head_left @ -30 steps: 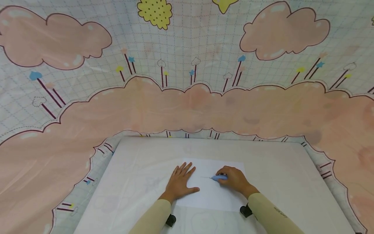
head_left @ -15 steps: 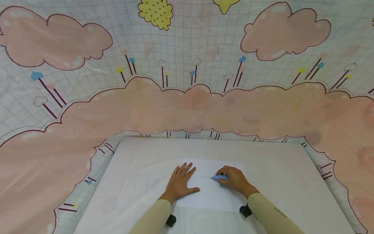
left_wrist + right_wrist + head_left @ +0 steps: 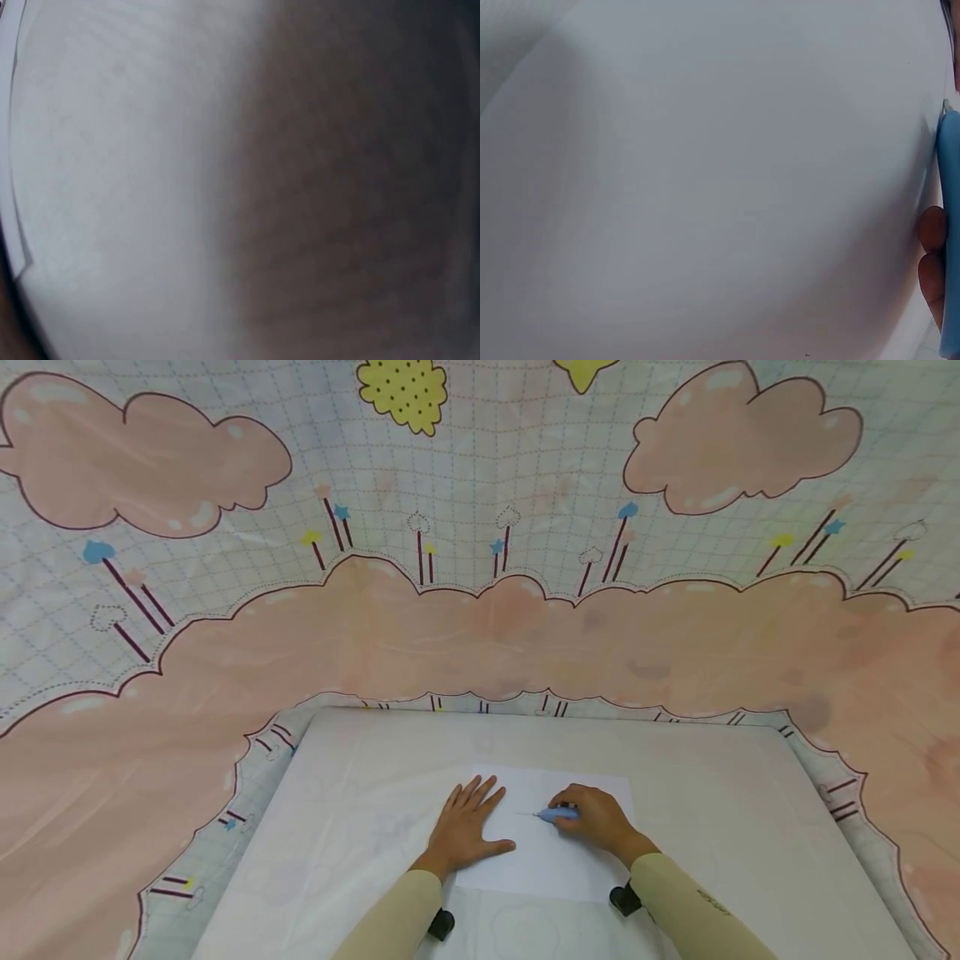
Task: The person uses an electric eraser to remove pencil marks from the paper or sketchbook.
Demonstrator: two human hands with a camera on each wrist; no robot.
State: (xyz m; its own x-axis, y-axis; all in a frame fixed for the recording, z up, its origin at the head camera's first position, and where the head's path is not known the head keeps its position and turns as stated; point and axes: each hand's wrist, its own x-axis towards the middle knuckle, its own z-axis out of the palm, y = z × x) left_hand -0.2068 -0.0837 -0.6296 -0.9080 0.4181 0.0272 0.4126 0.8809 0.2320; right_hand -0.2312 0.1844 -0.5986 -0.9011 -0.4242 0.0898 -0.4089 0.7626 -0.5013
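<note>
My left hand [image 3: 463, 827] lies flat with its fingers spread on the left part of a white sheet of paper [image 3: 540, 868]. My right hand [image 3: 600, 818] grips a blue pen [image 3: 558, 814] over the sheet's right half, its tip pointing left and at the paper. A faint thin line [image 3: 525, 813] runs left from the tip. In the right wrist view the blue pen [image 3: 951, 225] stands at the right edge, with fingertips [image 3: 932, 229] against its barrel and its metal point showing. The left wrist view is mostly blurred; a pale surface and a dark area fill it.
The sheet lies on a white-covered table [image 3: 360, 793]. A translucent sheet with a faint round mark [image 3: 525, 931] is below the paper, nearer the person. A patterned cloth [image 3: 480, 643] with clouds hangs behind and around the table. Black wrist cameras [image 3: 625, 899] sit under both sleeves.
My right hand and the pen have shifted slightly left over the paper. The left hand stays in place on the sheet. The head view has drifted a little.
</note>
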